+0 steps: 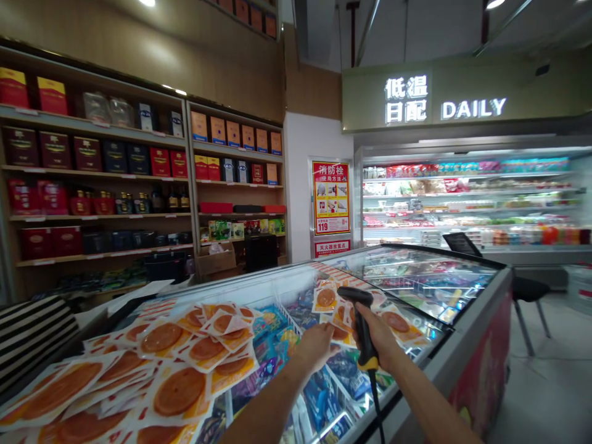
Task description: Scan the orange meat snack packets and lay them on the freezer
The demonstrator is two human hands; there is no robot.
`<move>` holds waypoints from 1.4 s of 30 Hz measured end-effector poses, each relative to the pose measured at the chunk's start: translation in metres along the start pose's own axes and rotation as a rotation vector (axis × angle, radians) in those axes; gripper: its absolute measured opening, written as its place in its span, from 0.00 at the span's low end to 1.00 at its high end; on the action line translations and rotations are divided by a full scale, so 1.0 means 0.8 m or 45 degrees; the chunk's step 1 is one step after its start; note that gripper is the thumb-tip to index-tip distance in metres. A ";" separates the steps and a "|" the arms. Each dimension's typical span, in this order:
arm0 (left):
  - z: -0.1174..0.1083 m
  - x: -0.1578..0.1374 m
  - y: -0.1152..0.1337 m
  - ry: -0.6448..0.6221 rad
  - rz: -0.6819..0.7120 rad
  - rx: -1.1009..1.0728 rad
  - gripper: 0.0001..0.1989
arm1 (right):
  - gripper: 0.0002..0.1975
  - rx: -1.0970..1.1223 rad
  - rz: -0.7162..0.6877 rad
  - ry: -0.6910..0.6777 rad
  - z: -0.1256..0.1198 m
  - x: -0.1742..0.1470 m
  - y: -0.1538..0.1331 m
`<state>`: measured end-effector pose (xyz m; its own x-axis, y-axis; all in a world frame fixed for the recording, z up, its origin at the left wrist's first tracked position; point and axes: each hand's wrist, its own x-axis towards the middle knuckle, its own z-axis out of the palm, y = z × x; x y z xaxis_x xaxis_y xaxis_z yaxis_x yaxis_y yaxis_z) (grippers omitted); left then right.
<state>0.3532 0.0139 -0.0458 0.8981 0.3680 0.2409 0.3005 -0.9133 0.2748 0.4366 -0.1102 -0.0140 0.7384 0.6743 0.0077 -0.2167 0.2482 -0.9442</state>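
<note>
My right hand is wrapped around the grip of a black and yellow handheld barcode scanner, its cable hanging down. The scanner's head points left, above a small pile of flat clear packets, each with a round orange-brown slice inside. Beside the scanner, my left hand has its fingers closed at the edge of one such packet; the fingertips are partly hidden. A larger heap of the same packets covers the freezer's glass top on the left.
Beneath the packets is a glass-topped chest freezer holding colourful bags. A striped item lies at far left. Shelves of boxes and bottles line the left wall. A black chair stands right of the freezer, before a lit refrigerated display.
</note>
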 end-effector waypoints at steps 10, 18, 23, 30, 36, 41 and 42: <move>-0.029 0.004 -0.051 0.331 -0.222 -0.183 0.09 | 0.16 -0.014 0.009 -0.007 0.001 -0.002 -0.002; -0.078 -0.007 -0.130 0.658 -0.571 -0.609 0.08 | 0.16 -0.051 0.111 -0.215 0.040 -0.045 0.012; -0.076 -0.012 -0.144 0.735 -0.617 -0.706 0.07 | 0.19 -0.095 0.172 -0.302 0.057 -0.053 0.023; -0.084 -0.019 -0.153 0.780 -0.580 -0.547 0.07 | 0.17 -0.072 0.197 -0.278 0.059 -0.049 0.027; -0.100 -0.041 -0.155 0.650 -0.479 -0.298 0.09 | 0.16 -0.072 0.116 -0.179 0.044 -0.031 0.023; -0.111 -0.068 -0.153 0.381 -0.328 -0.128 0.11 | 0.16 -0.026 0.103 -0.092 0.018 -0.012 0.013; -0.113 -0.073 -0.154 0.340 -0.304 -0.105 0.11 | 0.16 -0.013 0.099 -0.078 0.013 -0.009 0.011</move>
<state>0.2350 0.1207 -0.0095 0.6870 0.6117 0.3921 0.4548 -0.7829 0.4245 0.4224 -0.1056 -0.0188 0.6793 0.7324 -0.0459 -0.2650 0.1865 -0.9461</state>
